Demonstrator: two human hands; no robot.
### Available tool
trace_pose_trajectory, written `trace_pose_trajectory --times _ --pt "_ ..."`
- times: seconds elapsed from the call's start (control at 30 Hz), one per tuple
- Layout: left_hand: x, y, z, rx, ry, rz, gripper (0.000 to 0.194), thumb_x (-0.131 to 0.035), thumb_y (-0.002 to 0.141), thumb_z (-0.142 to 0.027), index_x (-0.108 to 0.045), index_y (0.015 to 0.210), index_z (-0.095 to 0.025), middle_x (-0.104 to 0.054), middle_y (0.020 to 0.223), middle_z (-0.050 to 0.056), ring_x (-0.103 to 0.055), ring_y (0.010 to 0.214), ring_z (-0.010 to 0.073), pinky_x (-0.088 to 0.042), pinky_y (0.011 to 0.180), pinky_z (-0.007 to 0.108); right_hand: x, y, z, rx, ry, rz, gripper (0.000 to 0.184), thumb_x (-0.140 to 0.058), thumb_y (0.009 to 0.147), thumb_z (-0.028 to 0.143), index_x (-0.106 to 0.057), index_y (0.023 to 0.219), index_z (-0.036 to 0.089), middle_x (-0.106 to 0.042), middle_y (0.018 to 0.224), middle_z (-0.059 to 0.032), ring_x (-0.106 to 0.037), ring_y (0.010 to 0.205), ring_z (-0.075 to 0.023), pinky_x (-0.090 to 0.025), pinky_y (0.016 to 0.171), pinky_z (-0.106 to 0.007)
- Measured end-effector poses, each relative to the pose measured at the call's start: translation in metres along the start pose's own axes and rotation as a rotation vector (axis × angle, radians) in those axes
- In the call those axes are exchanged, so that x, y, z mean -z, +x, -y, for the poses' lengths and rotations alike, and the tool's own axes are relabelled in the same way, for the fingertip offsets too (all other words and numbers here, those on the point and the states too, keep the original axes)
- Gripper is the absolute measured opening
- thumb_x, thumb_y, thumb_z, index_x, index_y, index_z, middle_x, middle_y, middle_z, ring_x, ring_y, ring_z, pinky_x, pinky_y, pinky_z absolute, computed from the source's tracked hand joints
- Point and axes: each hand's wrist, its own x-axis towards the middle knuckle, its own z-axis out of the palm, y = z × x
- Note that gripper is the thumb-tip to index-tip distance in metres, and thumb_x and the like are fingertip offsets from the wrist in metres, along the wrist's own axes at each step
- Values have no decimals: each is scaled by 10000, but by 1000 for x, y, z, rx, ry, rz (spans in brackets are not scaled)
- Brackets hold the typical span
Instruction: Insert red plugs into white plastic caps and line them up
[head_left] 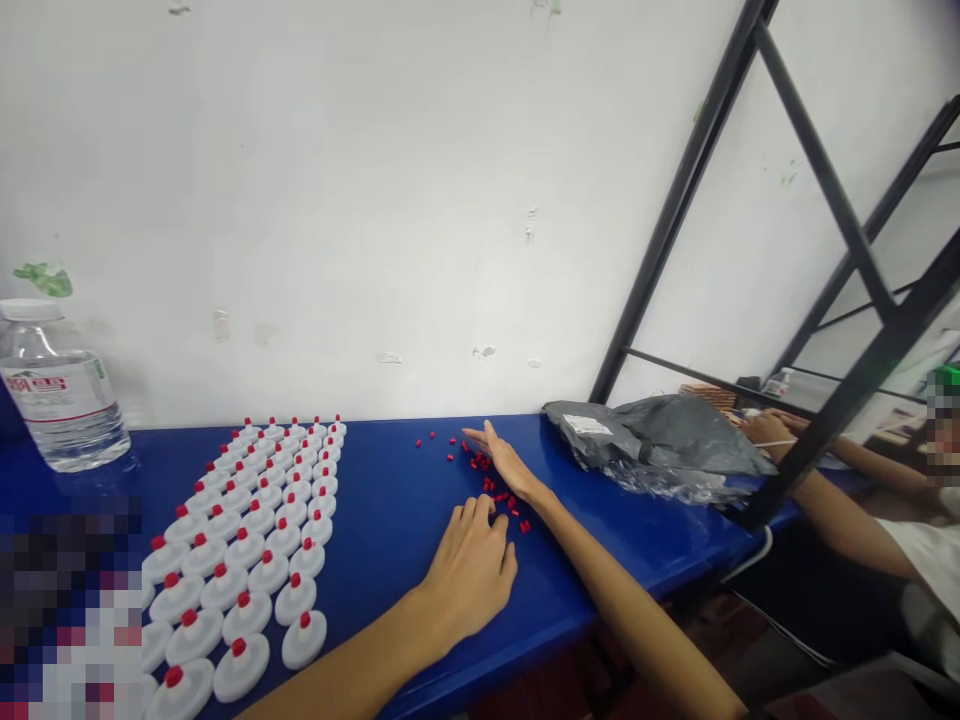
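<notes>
Small red caps [487,484] lie loose on the blue table, scattered around my two hands. My right hand [506,465] rests on its edge against the far side of the caps, fingers stretched out and nothing gripped. On the near side my left hand [472,560] is palm down, its fingers slightly bent and the thumb apart; what is under its palm is hidden. To the left stand rows of white round discs [244,592], each with a red cap on top. Neither hand touches them.
A large water bottle [64,405] stands at the far left. Grey plastic bags [660,435] lie at the right by a black metal frame [675,205]. Beyond the frame another person's arms [847,500] reach over the table. A white wall [420,200] borders the back.
</notes>
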Motion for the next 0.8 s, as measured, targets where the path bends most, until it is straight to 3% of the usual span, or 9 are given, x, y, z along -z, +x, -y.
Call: trace_pose_trajectory --times 0.13,0.2,0.27,0.4,0.6,0.7,0.8 --pt "1 -1 -1 21 -30 -8 341 -371 959 -239 -673 1091 -153 -567 1170 139 -528 1105 281 -427 1010 486 0 38 -4 30 -110 24 811 -61 969 710 -608 1374 269 -562 1457 -27 -418 1419 -231 -191 1212 -422" --pt "-1 -1 0 39 -52 -15 322 -383 952 -233 -671 1079 -165 -564 1171 127 -527 1101 271 -427 1014 476 -8 62 -2 36 -136 73 828 -73 966 717 -679 1284 252 -612 1398 -50 -478 1367 -257 -246 1185 -442" --pt "-3 -2 1 48 -63 -22 314 -390 949 -235 -667 1083 -174 -564 1164 119 -526 1094 266 -431 1011 469 -20 85 3 53 -156 137 776 -187 961 729 -754 1134 229 -687 1278 -77 -582 1236 -273 -346 1117 -431" --pt "-5 -3 2 34 -46 -27 299 -400 941 -228 -662 1073 -172 -567 1128 118 -524 1067 268 -441 992 473 -44 111 16 111 -202 250 460 -586 875 625 -781 898 210 -757 984 -64 -667 954 -229 -460 929 -333" --pt "-3 -4 3 5 -43 -26 285 -407 921 -191 -663 1046 -176 -574 1091 115 -533 1032 265 -457 958 470 -47 96 29 113 -224 361 169 -696 796 329 -767 830 180 -744 802 -29 -643 727 -157 -465 677 -240" --pt "-3 -5 3 0 -45 -34 295 -412 911 -178 -661 1067 -181 -577 1109 115 -536 1038 266 -456 961 474 -32 75 32 100 -259 364 129 -678 760 256 -766 793 168 -739 754 -27 -633 677 -155 -462 657 -245" --pt "-2 -5 2 -16 -39 -36 288 -415 908 -175 -659 1060 -181 -581 1113 115 -538 1046 266 -452 967 475 -10 59 33 109 -274 345 178 -638 792 294 -768 766 177 -752 791 -32 -653 735 -175 -475 715 -260"
